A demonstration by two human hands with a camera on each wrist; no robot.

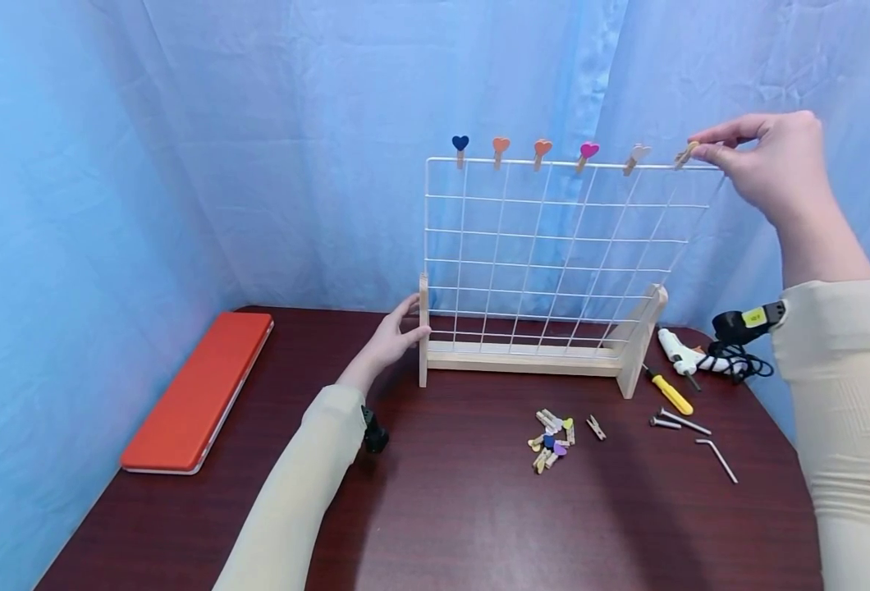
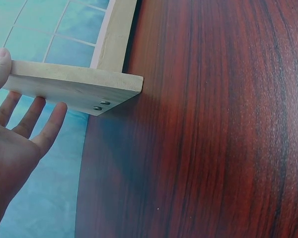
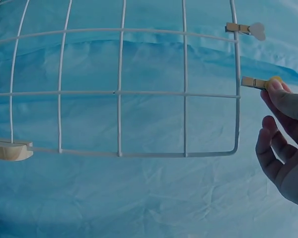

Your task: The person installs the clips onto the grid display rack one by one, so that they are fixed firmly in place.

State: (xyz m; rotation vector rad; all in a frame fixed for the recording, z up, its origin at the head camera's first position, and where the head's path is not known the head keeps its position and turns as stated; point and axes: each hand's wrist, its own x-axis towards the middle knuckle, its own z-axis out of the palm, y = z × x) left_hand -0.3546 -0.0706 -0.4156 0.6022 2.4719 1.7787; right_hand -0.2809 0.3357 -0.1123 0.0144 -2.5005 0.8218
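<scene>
A white wire grid [image 1: 546, 238] stands upright in a wooden stand [image 1: 524, 361]. Along its top wire sit clothespins with hearts: dark blue [image 1: 460, 145], two orange, pink [image 1: 588, 151] and white [image 3: 257, 30]. Between thumb and forefinger, my right hand [image 1: 771, 160] pinches a clothespin with a yellow heart [image 3: 256, 83] by its heart end. Its wooden tip is right at the top wire, near the grid's right corner. My left hand [image 1: 393, 335] holds the stand's left upright [image 2: 74, 82], thumb on the front edge, other fingers at the outer face and back edge.
A small pile of heart clothespins [image 1: 549, 443] lies before the stand, with a single clothespin [image 1: 596, 427] beside it. At right are a yellow-handled screwdriver [image 1: 671, 394], bolts [image 1: 684, 422], a hex key [image 1: 717, 460] and a glue gun [image 1: 682, 355]. A red case [image 1: 202, 390] lies left.
</scene>
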